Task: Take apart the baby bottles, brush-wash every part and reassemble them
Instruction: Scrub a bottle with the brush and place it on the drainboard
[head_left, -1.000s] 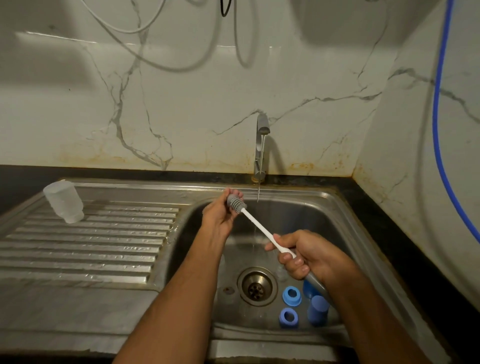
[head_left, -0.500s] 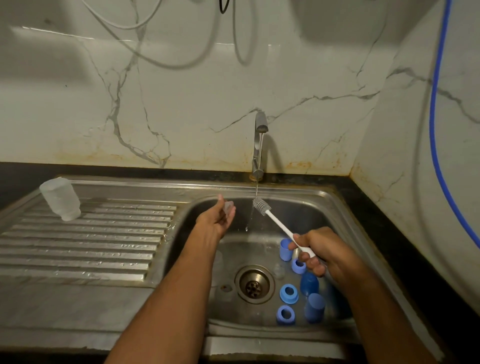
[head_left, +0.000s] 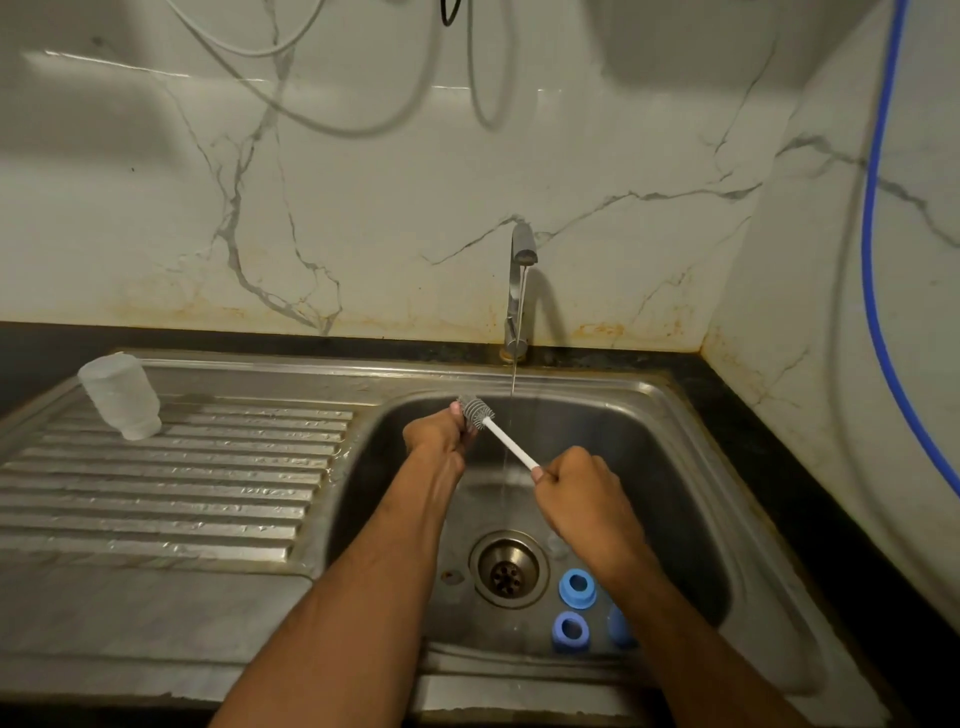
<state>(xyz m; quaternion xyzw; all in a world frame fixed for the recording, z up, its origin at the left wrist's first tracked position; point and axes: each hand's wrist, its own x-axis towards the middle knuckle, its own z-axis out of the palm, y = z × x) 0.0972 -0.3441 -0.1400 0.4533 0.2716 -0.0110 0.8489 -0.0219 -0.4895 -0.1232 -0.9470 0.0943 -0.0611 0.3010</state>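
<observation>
Step in hand looks like brush-scrubbing a small part at the back of the sink (head_left: 691, 415), just left of the water stream from the tap (head_left: 521, 270).

Left hand (head_left: 439, 434): fingers curled round something small, mostly hidden by the hand; probably a teat, can't confirm. Right hand (head_left: 582, 483): closed in a fist round the white handle of the brush (head_left: 498, 434), bristle head pressed against the left fingers.

Other parts: two blue rings (head_left: 576, 587) on the sink floor just right of the drain (head_left: 509, 569), a third blue piece beside them partly hidden by the right forearm. Clear bottle (head_left: 122, 397) stands upside down on the drainboard, well left of the basin.

To do it well:
- shift the part under the stream, it sits just off it now
- rotate the part with the left fingers, short brush strokes, so bristles reach all round
- keep the pinch firm; a wet small part would likely slip toward the drain
</observation>
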